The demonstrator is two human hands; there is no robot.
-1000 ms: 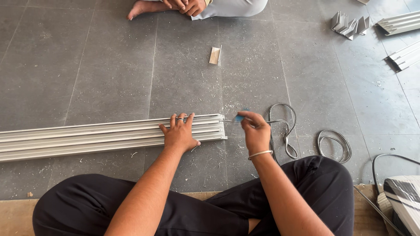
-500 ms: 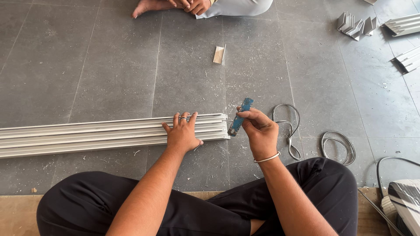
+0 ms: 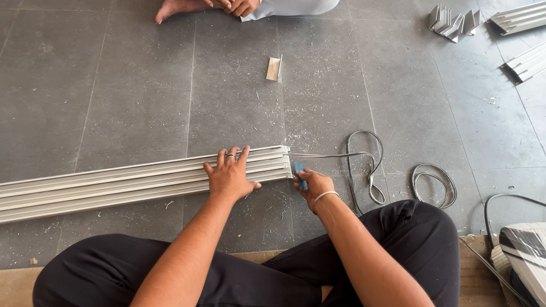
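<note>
Head view: long pale profile (image 3: 136, 183) lies left-to-right on floor ahead of crossed legs. Left hand (image 3: 229, 177) flat on its right end; right hand (image 3: 314, 185) just beside that end, fisted around blue-handled tool (image 3: 300, 174).

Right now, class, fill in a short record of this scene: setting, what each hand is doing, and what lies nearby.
Setting: grey tiled floor, person seated cross-legged
Left hand: pressed flat on long pale ribbed metal profile
Right hand: grips small blue-handled tool at the profile's end
Nearby: thin grey rubber strip, looped; small metal offcut
Others: another person's hands at top edge
</note>
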